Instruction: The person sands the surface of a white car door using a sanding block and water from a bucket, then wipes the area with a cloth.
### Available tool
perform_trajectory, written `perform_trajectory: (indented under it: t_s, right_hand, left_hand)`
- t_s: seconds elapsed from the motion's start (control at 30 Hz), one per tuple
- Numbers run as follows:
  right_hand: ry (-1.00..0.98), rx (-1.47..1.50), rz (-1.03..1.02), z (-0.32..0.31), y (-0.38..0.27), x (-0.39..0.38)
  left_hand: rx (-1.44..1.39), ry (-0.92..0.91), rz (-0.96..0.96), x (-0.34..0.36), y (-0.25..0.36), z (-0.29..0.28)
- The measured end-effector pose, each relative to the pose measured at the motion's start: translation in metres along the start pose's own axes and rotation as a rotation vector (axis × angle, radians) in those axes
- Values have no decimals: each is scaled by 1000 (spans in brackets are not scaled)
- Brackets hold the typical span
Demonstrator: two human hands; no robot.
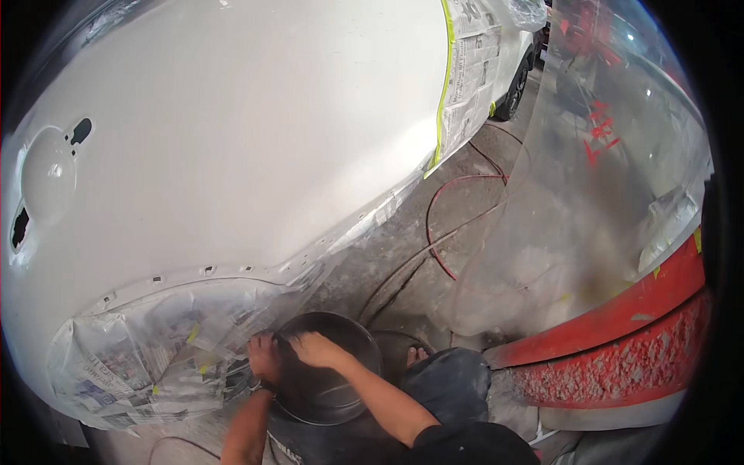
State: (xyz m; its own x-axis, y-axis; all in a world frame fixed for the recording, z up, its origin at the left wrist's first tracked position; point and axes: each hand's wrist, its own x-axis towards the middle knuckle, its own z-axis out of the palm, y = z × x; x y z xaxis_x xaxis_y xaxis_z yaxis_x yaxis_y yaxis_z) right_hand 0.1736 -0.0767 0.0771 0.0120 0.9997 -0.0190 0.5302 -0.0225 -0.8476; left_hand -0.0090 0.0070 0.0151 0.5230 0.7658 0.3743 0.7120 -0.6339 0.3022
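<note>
A round black basin (329, 415) stands low in front of me, beside the white car panel. Over its left rim my left hand (264, 358) is closed, with its fingers curled and dark at the tips. My right hand (316, 351) reaches in from the right, its fingers bent together toward the left hand. Something dark shows between the two hands, but it blends with the basin and I cannot make out what it is. A dark band circles my left wrist. The basin's inside is shadowed, so its contents are hard to tell.
A white car panel (256, 139) fills the upper left, with newspaper masking (139, 368) below and green-edged newspaper (469, 74) at right. Red and dark hoses (430, 209) cross the concrete floor (411, 291). Plastic sheeting (558, 225) hangs at right above a red bumper (620, 356).
</note>
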Motion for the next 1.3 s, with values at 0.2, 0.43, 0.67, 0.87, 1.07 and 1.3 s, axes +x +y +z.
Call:
perform_trajectory:
  t_s: [0.2, 0.43, 0.67, 0.87, 1.07, 1.3]
  right_hand:
    - [-353, -437, 353, 114, 111, -8]
    - [-131, -178, 373, 212, 191, -40]
    - [-330, 136, 286, -25, 18, 17]
    - [1039, 250, -411, -196, -101, 68]
    - [1159, -223, -764, -117, -160, 176]
    - [1475, 209, -257, -332, -102, 169]
  left_hand:
    - [-36, 12, 38, 6, 28, -5]
    - [-17, 35, 57, 2, 14, -9]
    - [-2, 34, 22, -7, -10, 5]
    - [1, 39, 84, 3, 10, -3]
    - [3, -9, 121, 2, 10, -5]
    - [-22, 22, 48, 5, 10, -10]
